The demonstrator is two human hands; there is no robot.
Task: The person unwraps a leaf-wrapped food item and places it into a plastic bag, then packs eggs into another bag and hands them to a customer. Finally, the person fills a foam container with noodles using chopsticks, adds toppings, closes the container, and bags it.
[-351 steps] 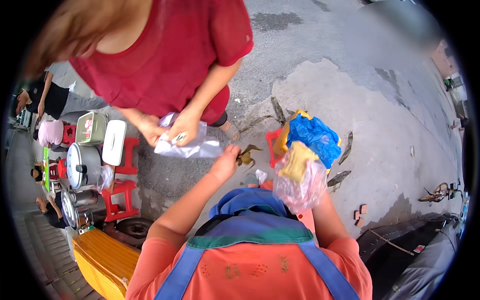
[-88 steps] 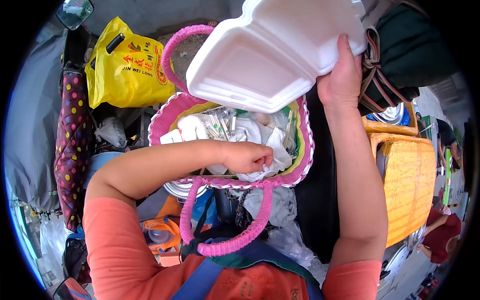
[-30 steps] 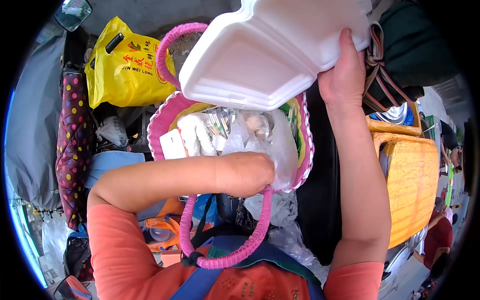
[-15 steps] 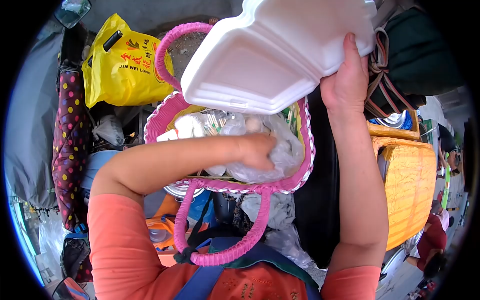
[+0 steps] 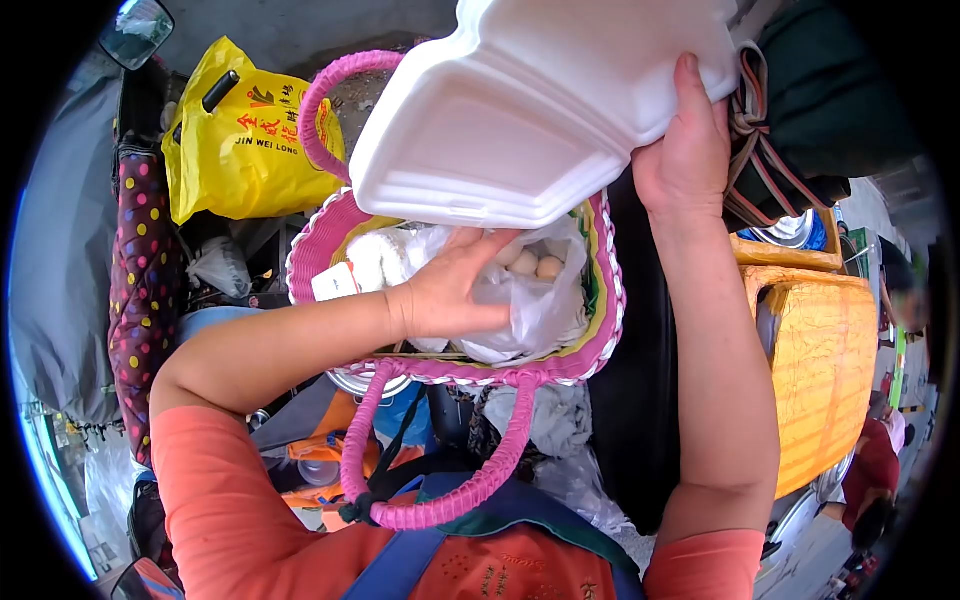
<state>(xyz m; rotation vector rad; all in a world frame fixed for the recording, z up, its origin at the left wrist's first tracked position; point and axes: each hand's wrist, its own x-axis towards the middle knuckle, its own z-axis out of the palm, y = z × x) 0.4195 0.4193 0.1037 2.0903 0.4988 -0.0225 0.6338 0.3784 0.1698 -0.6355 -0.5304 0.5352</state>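
At the basket's [image 5: 608, 330] twelve o'clock, the box [image 5: 490, 130] is clamped by the right hand [image 5: 688, 160]; apart, the bag [image 5: 543, 315] is touched by the spread left hand [image 5: 445, 293].

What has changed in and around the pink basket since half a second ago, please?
The left hand has moved leftward over the pink basket and is now spread at the clear plastic bag, which has opened to show round, egg-like items. The right hand still holds the open white foam box, and the yellow bag stays in place.
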